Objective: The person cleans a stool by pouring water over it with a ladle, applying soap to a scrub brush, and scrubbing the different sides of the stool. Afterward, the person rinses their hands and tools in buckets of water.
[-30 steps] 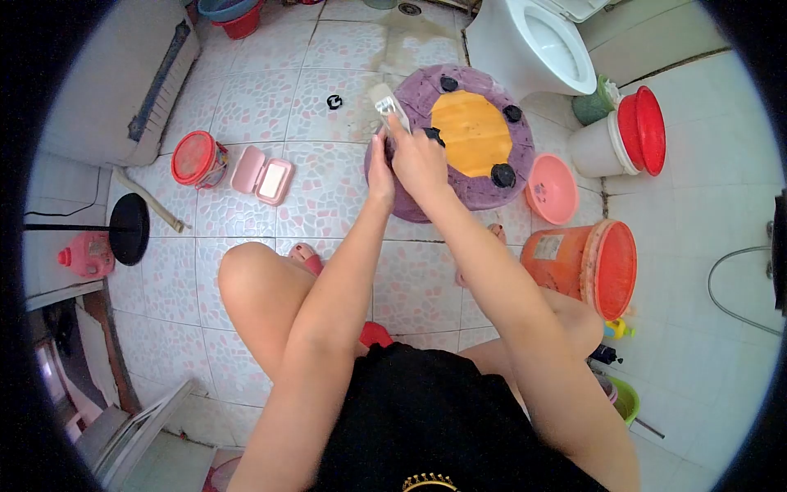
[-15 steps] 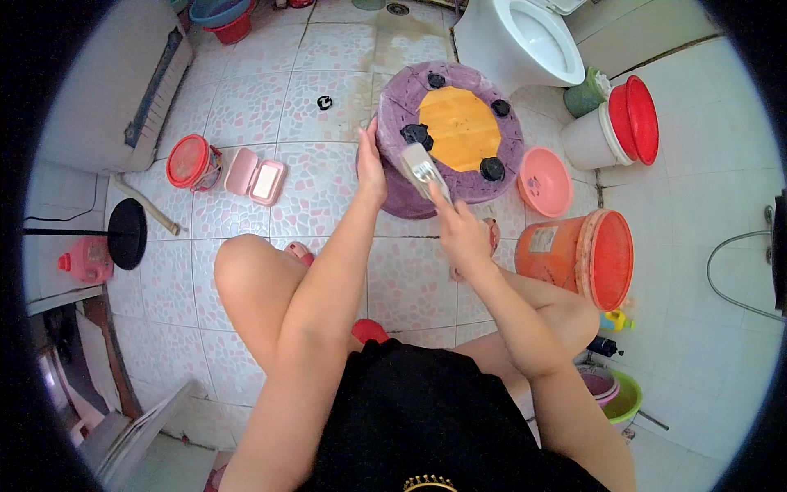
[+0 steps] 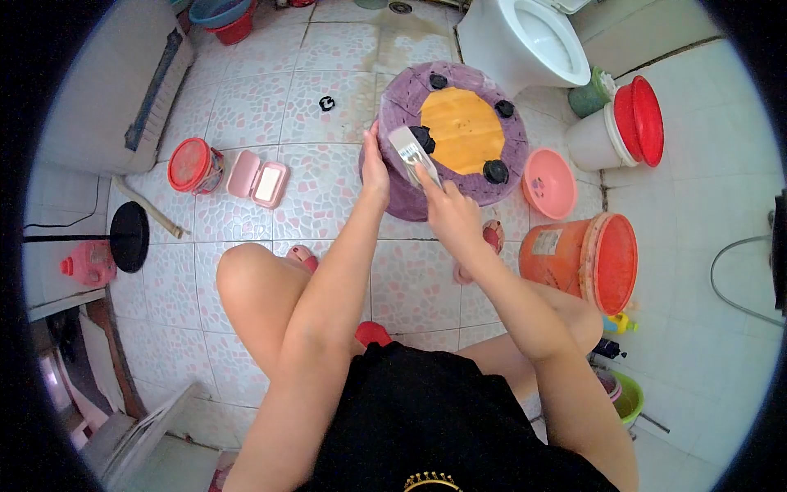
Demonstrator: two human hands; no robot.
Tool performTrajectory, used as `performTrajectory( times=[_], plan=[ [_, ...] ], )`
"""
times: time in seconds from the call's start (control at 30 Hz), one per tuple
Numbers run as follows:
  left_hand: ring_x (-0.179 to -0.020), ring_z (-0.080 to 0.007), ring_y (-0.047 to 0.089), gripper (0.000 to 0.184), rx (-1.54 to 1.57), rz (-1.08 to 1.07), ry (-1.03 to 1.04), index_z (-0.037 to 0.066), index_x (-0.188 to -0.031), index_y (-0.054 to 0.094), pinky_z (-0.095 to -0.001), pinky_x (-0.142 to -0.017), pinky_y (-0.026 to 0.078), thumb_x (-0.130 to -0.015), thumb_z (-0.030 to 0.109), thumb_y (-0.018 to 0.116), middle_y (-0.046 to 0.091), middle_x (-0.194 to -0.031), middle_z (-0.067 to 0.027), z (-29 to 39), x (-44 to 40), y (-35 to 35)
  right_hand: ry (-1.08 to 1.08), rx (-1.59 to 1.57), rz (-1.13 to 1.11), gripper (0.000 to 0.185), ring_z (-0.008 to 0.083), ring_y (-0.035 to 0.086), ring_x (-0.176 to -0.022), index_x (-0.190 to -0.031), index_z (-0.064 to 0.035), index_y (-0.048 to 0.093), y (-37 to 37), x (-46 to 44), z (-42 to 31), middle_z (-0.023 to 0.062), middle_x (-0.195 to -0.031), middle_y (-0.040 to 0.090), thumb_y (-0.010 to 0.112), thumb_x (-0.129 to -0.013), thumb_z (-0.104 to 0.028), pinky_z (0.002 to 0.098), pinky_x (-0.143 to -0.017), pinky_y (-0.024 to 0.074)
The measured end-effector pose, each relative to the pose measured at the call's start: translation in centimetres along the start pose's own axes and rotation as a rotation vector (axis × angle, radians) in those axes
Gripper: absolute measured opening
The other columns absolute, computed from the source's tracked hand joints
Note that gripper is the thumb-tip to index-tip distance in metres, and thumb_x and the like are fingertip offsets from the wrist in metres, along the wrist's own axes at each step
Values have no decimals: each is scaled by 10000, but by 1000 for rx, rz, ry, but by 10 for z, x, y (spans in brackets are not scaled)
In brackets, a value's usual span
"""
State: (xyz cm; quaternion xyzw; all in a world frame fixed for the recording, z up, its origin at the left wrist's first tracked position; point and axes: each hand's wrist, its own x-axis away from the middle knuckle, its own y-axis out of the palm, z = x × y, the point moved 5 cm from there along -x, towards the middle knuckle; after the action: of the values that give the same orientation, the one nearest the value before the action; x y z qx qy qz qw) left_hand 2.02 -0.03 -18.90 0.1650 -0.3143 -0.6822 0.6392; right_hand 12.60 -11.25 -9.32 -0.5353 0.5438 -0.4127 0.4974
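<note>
Right hand (image 3: 453, 215) closed round a pale, flat, handled brush (image 3: 404, 144); left hand (image 3: 375, 174) open, fingers extended along the side of a round purple fabric stool (image 3: 463, 135) with yellow panel, black feet; stool on patterned tile floor (image 3: 328, 189); white ceramic toilet (image 3: 498, 49) beyond

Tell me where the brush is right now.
In the head view, the brush is in the right hand, at the lower left of the purple stool, beside a black knob.

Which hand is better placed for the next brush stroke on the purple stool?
Probably the right hand: it grips the brush at the purple stool. The left hand lies open against the stool's side, apparently steadying it.
</note>
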Motion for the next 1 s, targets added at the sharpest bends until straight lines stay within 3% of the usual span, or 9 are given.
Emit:
performTrajectory(
  times=[0.17,0.27,0.5,0.67,0.77,0.8,0.9,1.0],
  plan=[
    [-1418,-234,330,724,-73,14,17,45,-1526,300,-359,-1186,214,-1043,576,197,357,-1548,-110,-11,-8,-10,36,-24,159,477,407,653,-670,-1376,-195,550,13,-84,-19,214,-811,639,528,-910,-95,526,-613,518],
    [-1416,-241,333,753,-107,-13,37,55,-1535,279,-369,-1184,228,-1029,609,208,350,-1551,-113,-5,-4,-7,158,-107,74,569,417,679,-787,-1420,-201,492,25,-126,-16,232,-891,649,553,-862,-106,526,-668,539],
    [-1399,-243,358,729,-40,-15,4,116,-1558,237,-368,-1161,268,-1024,612,261,354,-1547,-97,-13,-6,1,109,-116,136,494,432,649,-687,-1408,-235,512,19,-60,-23,213,-812,634,533,-927,-124,539,-622,517],
    [-1484,-332,203,594,-588,123,274,94,-1555,242,-450,-1206,132,-1054,405,310,222,-1605,-185,-30,-24,-17,141,-107,42,549,400,647,-673,-1445,-310,476,12,9,-3,184,-809,606,536,-931,-126,511,-622,518],
    [-1493,-350,162,578,-1141,186,378,147,-1554,266,-577,-1184,93,-1014,293,412,195,-1614,-172,7,12,15,184,-240,69,559,382,645,-675,-1444,-324,482,9,49,27,175,-786,594,554,-926,-126,500,-628,511],
    [-1493,-363,148,586,-1301,164,490,177,-1532,327,-660,-1149,71,-969,225,482,192,-1618,-149,10,17,24,222,-211,63,562,380,645,-678,-1442,-326,485,0,62,33,174,-778,593,561,-924,-124,497,-626,508],
    [-1489,-367,161,539,-1615,65,629,170,-1506,382,-644,-1157,85,-977,215,471,225,-1610,-131,8,25,36,314,-174,77,568,372,645,-685,-1440,-320,491,-22,91,54,169,-761,598,576,-917,-117,491,-620,501],
    [-1475,-413,164,521,-1632,23,602,134,-1481,416,-623,-1164,126,-967,184,488,250,-1589,-169,9,25,38,344,-236,179,579,365,652,-682,-1453,-291,480,-11,111,68,165,-761,620,575,-912,-107,490,-611,503]
  ],
)
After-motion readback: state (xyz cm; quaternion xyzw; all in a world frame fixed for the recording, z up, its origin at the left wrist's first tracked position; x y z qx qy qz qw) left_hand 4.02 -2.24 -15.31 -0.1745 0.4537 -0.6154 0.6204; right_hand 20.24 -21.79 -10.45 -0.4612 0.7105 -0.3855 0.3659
